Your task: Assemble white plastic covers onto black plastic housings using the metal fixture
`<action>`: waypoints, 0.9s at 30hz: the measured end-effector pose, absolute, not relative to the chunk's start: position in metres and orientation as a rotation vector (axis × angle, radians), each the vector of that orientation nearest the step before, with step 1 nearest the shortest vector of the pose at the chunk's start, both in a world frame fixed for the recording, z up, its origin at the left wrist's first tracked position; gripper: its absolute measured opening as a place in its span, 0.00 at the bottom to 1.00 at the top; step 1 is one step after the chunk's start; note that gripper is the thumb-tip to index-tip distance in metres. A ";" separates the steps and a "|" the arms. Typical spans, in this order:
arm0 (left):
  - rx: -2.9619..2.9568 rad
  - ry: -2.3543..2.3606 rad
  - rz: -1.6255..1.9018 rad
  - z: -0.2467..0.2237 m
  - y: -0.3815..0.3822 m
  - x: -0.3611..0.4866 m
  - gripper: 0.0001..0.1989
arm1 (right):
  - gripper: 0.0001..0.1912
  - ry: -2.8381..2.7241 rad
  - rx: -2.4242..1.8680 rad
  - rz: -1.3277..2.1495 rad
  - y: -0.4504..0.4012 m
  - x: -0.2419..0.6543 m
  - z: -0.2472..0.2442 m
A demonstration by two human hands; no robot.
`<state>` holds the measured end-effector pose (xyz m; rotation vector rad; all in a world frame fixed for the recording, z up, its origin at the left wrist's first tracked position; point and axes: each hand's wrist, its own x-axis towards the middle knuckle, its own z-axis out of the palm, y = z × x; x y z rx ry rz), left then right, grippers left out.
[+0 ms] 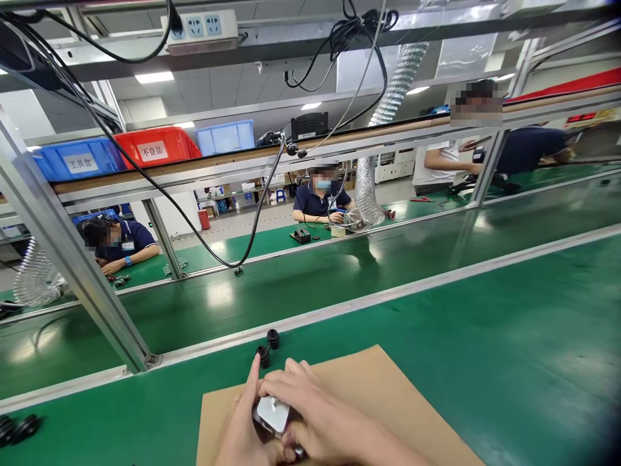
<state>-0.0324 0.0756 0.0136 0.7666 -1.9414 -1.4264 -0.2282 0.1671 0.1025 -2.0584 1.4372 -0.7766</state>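
Note:
Between my two hands is a small device with a smooth silver-white top plate (273,414) and a little knob or post on it; its lower part is mostly covered by my fingers. My left hand (245,424) grips it from the left side, the index finger pointing up along it. Wrapped over the right and far side is my right hand (315,408), fingers curled and thumb low at the front. Both hands are above a brown cardboard sheet (383,401) on the green bench. Just past the fingertips stand two small black ribbed cylindrical parts (273,338).
More black round parts (19,429) lie at the left bench edge. A metal upright (92,259) and rail border a green belt (315,285) ahead. A black cable (204,243) hangs down in front. Several people work across; bins (158,145) sit on the shelf.

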 end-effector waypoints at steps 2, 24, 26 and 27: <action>0.743 -1.941 -1.375 0.015 0.074 -0.032 0.73 | 0.38 1.398 -2.056 -0.800 0.165 -0.230 0.101; 0.411 -2.041 -0.699 0.012 0.063 -0.024 0.33 | 0.26 2.169 -1.853 -0.893 0.172 -0.272 0.091; 0.310 -1.993 -0.446 0.020 0.065 -0.022 0.26 | 0.26 2.304 -1.840 -0.698 0.169 -0.278 0.088; 0.221 -1.966 -0.304 0.024 0.066 -0.021 0.22 | 0.25 2.352 -1.827 -0.621 0.169 -0.279 0.086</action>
